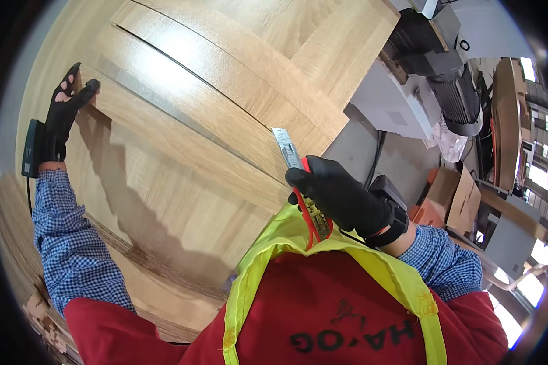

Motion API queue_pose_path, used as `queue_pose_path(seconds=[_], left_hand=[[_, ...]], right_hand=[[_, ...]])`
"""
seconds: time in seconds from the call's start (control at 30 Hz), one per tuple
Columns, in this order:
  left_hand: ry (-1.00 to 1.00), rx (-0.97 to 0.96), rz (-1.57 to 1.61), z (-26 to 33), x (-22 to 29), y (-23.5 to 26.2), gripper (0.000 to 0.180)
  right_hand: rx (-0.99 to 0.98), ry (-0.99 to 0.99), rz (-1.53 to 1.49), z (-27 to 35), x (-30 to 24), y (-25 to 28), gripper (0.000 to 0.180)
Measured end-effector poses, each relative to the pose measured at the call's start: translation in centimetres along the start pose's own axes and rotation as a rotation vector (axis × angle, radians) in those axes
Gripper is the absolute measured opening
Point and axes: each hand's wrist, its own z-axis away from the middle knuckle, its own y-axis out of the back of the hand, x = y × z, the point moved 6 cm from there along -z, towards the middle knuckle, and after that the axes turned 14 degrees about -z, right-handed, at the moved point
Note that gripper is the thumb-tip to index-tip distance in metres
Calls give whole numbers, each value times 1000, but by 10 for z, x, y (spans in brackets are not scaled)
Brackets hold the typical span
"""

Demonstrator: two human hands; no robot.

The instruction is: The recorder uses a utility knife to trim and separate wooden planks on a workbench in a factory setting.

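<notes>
Red workwear under a yellow high-visibility vest [268, 255] fills the foreground at the person's chest, where the right hand [341, 194], in a black glove, is closed around a metal ruler [288, 149] with red parts at its lower end. The ruler's bare steel end sticks up and to the left out of the fist, over the near edge of the stacked wooden boards [213, 103]; its red end hangs below the fingers against the vest. A dark strap-on device [391, 204] sits at the wrist just behind that hand. Far across the stack from the ruler, the left hand [67, 106], gloved in black with the fingers apart, presses on the corner of the top board, thumb hooked over its edge; it grips nothing else. A checked blue sleeve [67, 243] runs back from it toward the chest. Beyond the right hand, past the boards' edge, stand a grey machine with a ribbed motor [456, 97] and cardboard boxes [453, 194] on the floor.
</notes>
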Motion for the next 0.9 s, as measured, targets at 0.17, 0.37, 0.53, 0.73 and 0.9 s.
queue_pose_path(seconds=[0.17,0.37,0.53,0.73,0.9], left_hand=[[76,4,92,13,-7,-1,70],[123,114,70,32,-13,12,70],[-337,431,-87,73,88,-25,58],[-530,289,389,220,281,-174,36],[-715,124,543,246,336,-238,18]], right_hand=[[-156,42,0,-10,-12,22,35],[-75,601,929,33,-31,29,24],[-25,671,1040,44,-4,36,26],[-111,769,1236,52,4,14,39],[-356,332,-533,32,28,25,28]])
